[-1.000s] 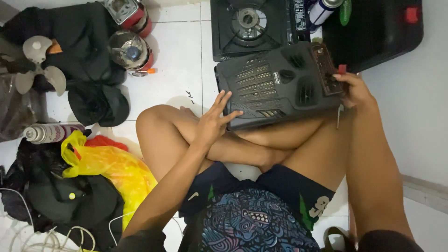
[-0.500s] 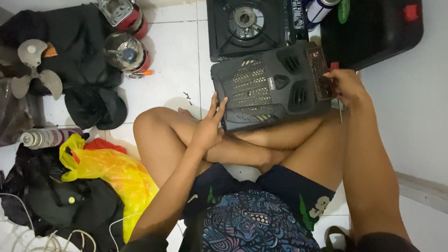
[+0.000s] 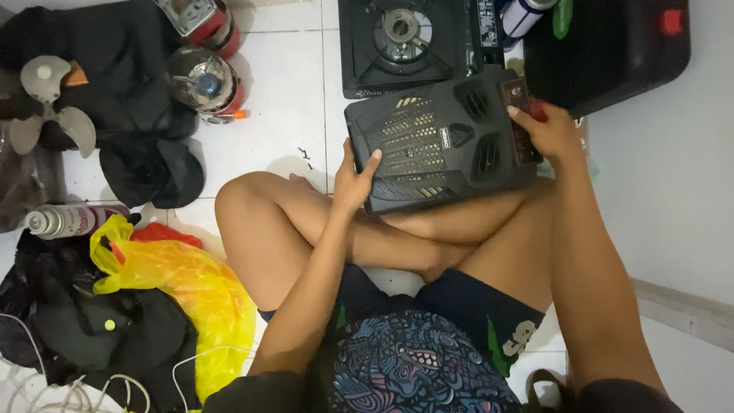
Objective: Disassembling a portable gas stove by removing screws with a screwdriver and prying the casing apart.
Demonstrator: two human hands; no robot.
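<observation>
I sit cross-legged on a white tiled floor and hold a black portable stove (image 3: 447, 141) upside down over my legs, its vented underside facing up. My left hand (image 3: 353, 177) grips its left edge with the thumb on the underside. My right hand (image 3: 549, 131) holds its right end, fingers over a dark red-brown panel there. A second black gas stove (image 3: 409, 44) lies upright on the floor just beyond it, burner showing.
A black carrying case (image 3: 612, 50) lies at top right, with a gas canister (image 3: 524, 15) beside it. At left lie two camping burners (image 3: 205, 80), a fan blade (image 3: 50, 103), black cloths, a spray can (image 3: 69, 219), a yellow plastic bag (image 3: 183, 287) and cables.
The upturned stove has shifted slightly away from me and rotated a little. Both hands kept their grip and moved along with it.
</observation>
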